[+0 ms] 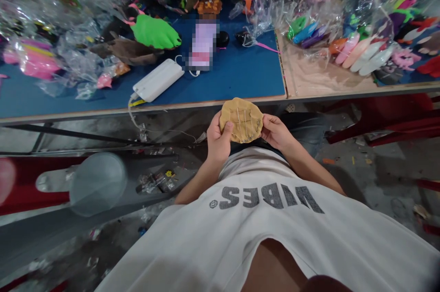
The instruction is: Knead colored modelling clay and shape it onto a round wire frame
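I hold a round tan plush piece (241, 119) in front of my chest, just below the table's front edge. My left hand (217, 142) grips its left rim, thumb on the face. Its right rim is pinched by my right hand (276, 131). A thin metal ball chain and pale thread lie across the tan face.
A blue-topped table (240, 76) carries a white power bank (158, 79), a green plush paw (154, 31), brown plush pieces (129, 50) and clear bags. To the right a bare wooden section (319, 79) holds bagged coloured plush parts (357, 51). Red chairs (385, 120) stand beneath.
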`<state>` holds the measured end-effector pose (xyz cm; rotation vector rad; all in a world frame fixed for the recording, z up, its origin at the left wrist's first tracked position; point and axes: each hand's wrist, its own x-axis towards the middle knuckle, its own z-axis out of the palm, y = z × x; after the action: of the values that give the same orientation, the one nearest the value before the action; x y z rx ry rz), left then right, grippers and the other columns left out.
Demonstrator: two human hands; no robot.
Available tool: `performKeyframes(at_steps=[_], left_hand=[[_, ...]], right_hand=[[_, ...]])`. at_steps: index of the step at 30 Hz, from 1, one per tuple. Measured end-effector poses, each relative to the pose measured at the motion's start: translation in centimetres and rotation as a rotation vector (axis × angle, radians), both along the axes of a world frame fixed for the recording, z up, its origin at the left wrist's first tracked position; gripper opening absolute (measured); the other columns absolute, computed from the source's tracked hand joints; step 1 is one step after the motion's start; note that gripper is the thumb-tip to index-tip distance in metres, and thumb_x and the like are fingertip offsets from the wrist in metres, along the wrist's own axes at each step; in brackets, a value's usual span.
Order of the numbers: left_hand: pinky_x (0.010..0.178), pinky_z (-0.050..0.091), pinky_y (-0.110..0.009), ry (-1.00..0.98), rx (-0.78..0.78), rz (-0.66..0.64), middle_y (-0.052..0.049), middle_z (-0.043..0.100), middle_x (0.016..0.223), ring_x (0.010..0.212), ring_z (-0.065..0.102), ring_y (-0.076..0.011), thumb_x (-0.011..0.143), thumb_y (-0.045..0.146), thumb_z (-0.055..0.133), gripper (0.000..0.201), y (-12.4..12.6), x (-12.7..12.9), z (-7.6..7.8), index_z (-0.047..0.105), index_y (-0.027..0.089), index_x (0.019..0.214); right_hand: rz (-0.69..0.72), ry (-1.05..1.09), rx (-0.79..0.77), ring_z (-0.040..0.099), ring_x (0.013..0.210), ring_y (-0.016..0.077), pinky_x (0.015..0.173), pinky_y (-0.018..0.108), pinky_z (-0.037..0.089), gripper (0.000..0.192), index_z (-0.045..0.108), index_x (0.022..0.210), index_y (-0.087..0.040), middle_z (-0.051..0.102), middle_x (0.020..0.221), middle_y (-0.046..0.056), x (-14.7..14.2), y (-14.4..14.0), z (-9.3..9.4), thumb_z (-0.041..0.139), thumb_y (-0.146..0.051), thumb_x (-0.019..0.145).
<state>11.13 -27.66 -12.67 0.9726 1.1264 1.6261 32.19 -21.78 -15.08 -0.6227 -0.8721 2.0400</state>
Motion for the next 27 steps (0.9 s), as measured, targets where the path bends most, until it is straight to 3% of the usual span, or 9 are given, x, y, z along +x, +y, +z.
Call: performKeyframes(at_steps=[3, 6, 10, 13, 17, 23, 27], left_hand=[[0.122, 0.058, -0.05, 0.098, 0.019, 0.045, -0.013, 0.075, 0.144, 0.139, 0.071, -0.0334, 0.094, 0.063, 0.083, 0.066, -0.4, 0.2, 0.1, 0.069, 0.026, 0.146], [0.12, 0.059, -0.047, 0.095, 0.047, 0.029, -0.012, 0.074, 0.143, 0.134, 0.073, -0.0309, 0.098, 0.057, 0.082, 0.059, -0.8, 0.5, 0.1, 0.069, 0.026, 0.145], [0.103, 0.066, -0.039, -0.087, 0.06, -0.105, -0.007, 0.079, 0.128, 0.112, 0.079, -0.0239, 0.094, 0.044, 0.088, 0.047, -0.8, 0.6, -0.1, 0.072, 0.026, 0.135], [0.094, 0.068, -0.035, -0.152, 0.023, -0.183, -0.005, 0.08, 0.117, 0.101, 0.079, -0.0214, 0.091, 0.043, 0.091, 0.045, -0.6, 0.4, -0.4, 0.073, 0.024, 0.128], [0.084, 0.066, -0.031, -0.06, -0.053, -0.16, -0.007, 0.08, 0.114, 0.096, 0.078, -0.0203, 0.095, 0.047, 0.087, 0.043, -0.6, 0.3, -0.6, 0.075, 0.022, 0.127], [0.088, 0.067, -0.033, -0.024, -0.071, -0.198, -0.009, 0.082, 0.118, 0.1, 0.08, -0.0218, 0.097, 0.048, 0.085, 0.043, -1.1, 0.6, -0.7, 0.076, 0.021, 0.13], [0.092, 0.068, -0.034, -0.085, -0.043, -0.145, -0.008, 0.082, 0.122, 0.105, 0.081, -0.0217, 0.097, 0.045, 0.086, 0.041, -0.8, 1.0, -0.8, 0.076, 0.023, 0.131]], right_hand=[[-0.06, -0.053, 0.078, 0.07, 0.078, 0.012, 0.078, 0.025, 0.062, 0.03, 0.085, 0.106, -0.025, 0.078, 0.092, 0.0, -0.2, 0.0, 0.7, 0.092, -0.048, 0.09], [-0.229, -0.141, 0.16, 0.074, 0.089, 0.0164, 0.086, 0.029, 0.062, 0.034, 0.088, 0.108, -0.026, 0.083, 0.1, 0.002, -0.6, 0.0, 1.0, 0.098, -0.047, 0.083], [-0.382, -0.278, 0.287, 0.068, 0.076, 0.0141, 0.073, 0.027, 0.055, 0.029, 0.09, 0.101, -0.026, 0.081, 0.09, 0.0, -0.7, 0.0, 0.8, 0.098, -0.046, 0.081], [-0.334, -0.325, 0.352, 0.064, 0.07, 0.0132, 0.067, 0.026, 0.051, 0.031, 0.089, 0.101, -0.024, 0.079, 0.084, 0.0, -0.3, 0.0, 1.0, 0.098, -0.047, 0.082], [-0.192, -0.28, 0.334, 0.068, 0.079, 0.0165, 0.072, 0.028, 0.055, 0.042, 0.087, 0.111, -0.022, 0.08, 0.093, 0.004, -0.1, 0.0, 1.8, 0.09, -0.058, 0.088], [-0.292, -0.421, 0.52, 0.052, 0.068, 0.0112, 0.06, 0.025, 0.041, 0.035, 0.081, 0.086, -0.018, 0.064, 0.075, 0.0, -0.4, -0.2, 2.7, 0.092, -0.052, 0.088], [-0.265, -0.332, 0.436, 0.057, 0.071, 0.0119, 0.064, 0.024, 0.048, 0.039, 0.082, 0.095, -0.02, 0.069, 0.082, 0.001, -0.4, -0.1, 2.5, 0.089, -0.058, 0.091]])
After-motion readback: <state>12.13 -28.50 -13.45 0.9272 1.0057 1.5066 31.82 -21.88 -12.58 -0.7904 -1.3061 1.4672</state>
